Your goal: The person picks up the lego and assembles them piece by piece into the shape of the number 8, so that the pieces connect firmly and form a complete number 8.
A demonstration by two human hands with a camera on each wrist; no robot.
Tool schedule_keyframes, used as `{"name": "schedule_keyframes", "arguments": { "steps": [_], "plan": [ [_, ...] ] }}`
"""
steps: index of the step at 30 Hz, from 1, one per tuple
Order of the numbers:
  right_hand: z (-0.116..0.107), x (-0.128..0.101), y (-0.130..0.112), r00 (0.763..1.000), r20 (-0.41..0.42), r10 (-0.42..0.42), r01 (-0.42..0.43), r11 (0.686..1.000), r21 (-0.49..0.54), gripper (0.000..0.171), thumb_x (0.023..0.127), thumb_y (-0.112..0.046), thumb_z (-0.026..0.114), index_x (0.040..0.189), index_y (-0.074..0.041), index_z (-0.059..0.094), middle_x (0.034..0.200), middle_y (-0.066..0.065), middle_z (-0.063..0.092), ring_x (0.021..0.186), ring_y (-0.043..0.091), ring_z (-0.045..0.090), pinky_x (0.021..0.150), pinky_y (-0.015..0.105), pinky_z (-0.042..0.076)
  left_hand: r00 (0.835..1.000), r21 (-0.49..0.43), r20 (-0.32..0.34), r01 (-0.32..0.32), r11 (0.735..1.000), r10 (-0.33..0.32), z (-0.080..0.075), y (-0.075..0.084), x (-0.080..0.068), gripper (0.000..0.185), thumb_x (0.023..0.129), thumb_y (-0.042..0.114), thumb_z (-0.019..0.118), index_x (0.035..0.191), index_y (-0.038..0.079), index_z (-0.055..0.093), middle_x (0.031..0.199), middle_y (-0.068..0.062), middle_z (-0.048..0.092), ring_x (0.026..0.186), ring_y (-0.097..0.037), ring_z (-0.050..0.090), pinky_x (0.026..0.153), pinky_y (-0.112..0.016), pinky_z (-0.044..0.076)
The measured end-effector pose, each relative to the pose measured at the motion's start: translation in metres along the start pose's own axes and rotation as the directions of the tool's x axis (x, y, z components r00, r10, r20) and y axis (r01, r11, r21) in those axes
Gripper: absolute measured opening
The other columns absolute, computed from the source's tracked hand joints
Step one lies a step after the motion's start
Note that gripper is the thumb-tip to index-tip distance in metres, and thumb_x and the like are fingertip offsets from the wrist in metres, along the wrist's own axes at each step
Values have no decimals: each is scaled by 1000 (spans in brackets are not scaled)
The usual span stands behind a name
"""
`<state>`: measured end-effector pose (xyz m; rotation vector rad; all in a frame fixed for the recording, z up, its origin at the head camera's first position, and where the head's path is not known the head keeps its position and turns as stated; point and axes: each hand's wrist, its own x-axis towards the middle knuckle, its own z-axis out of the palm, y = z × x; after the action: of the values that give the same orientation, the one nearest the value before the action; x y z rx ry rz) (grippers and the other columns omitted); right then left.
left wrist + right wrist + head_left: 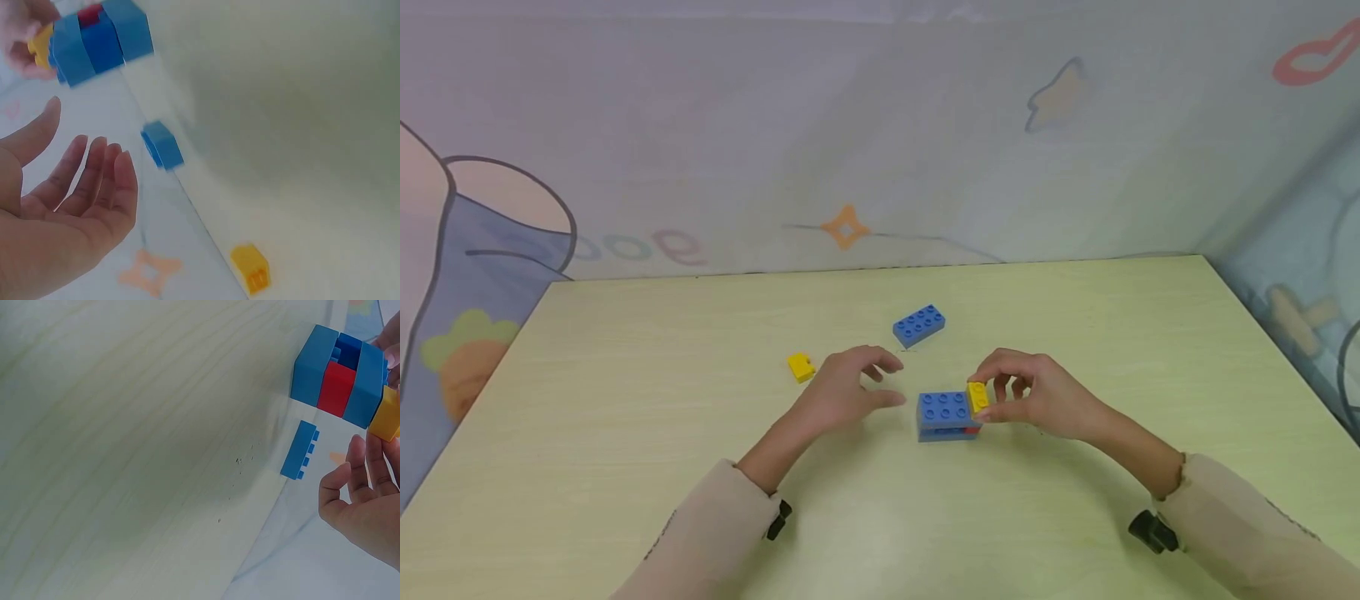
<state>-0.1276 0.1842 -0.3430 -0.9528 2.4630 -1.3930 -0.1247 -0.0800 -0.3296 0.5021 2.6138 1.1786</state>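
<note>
A stack of blue bricks with a red brick in between [945,415] stands on the pale wooden table [625,433]. My right hand [992,398] pinches a small yellow brick [977,397] at the stack's right top end. My left hand [880,385] hovers open just left of the stack, holding nothing. In the left wrist view the left hand [94,181] shows an open palm, with the stack [100,40] and the yellow brick [39,45] beyond. The right wrist view shows the stack [340,378], the yellow brick [387,415] and the left hand [365,506].
A loose blue brick [919,324] [162,145] [299,450] lies behind the hands. A second small yellow brick [801,367] [251,269] lies left of my left hand. A wall with cartoon drawings [850,167] rises right behind the table's far edge.
</note>
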Motion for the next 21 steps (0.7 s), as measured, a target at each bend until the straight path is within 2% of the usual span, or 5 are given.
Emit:
{"name": "schedule_keyframes", "arguments": {
  "steps": [4, 8, 11, 18, 21],
  "plan": [
    [0, -1, 0, 1000, -6, -5, 5, 1000, -2, 26, 73, -8, 76, 97, -7, 66, 91, 1, 58, 69, 14, 52, 57, 25, 40, 996, -15, -58, 69, 998, -70, -20, -15, 1, 37, 80, 18, 71, 113, 5, 60, 113, -9, 60, 101, -24, 54, 78, -37, 46],
    [0, -1, 0, 1000, -6, -2, 2, 1000, 2, 26, 73, -8, 76, 97, -7, 66, 91, 2, 58, 69, 14, 52, 56, 25, 39, 983, -53, -90, 155, 986, -160, -39, -29, 1, 41, 80, 20, 71, 116, 5, 58, 116, -12, 57, 105, -28, 51, 78, -38, 46],
    [0, -1, 0, 1000, -6, 8, -8, 1000, 7, 26, 73, -9, 76, 97, -7, 66, 91, 2, 58, 69, 14, 52, 56, 25, 39, 973, -58, -110, 198, 978, -203, -48, -40, 0, 44, 79, 21, 72, 117, 4, 57, 118, -14, 55, 107, -30, 50, 80, -40, 45],
    [0, -1, 0, 1000, 0, 19, -19, 1000, 11, 26, 73, -10, 76, 97, -7, 66, 91, 2, 58, 69, 14, 53, 57, 25, 40, 953, -38, -126, 272, 962, -275, -56, -59, 0, 45, 79, 19, 72, 118, 0, 56, 120, -17, 53, 107, -33, 49, 85, -41, 43],
    [0, -1, -1, 1000, 3, 26, -26, 1000, 13, 26, 73, -10, 76, 97, -7, 66, 91, 2, 58, 70, 14, 53, 57, 25, 39, 951, -20, -124, 284, 959, -284, -57, -64, 1, 45, 79, 17, 72, 116, -2, 56, 117, -19, 53, 106, -34, 49, 86, -41, 43]
  ]
}}
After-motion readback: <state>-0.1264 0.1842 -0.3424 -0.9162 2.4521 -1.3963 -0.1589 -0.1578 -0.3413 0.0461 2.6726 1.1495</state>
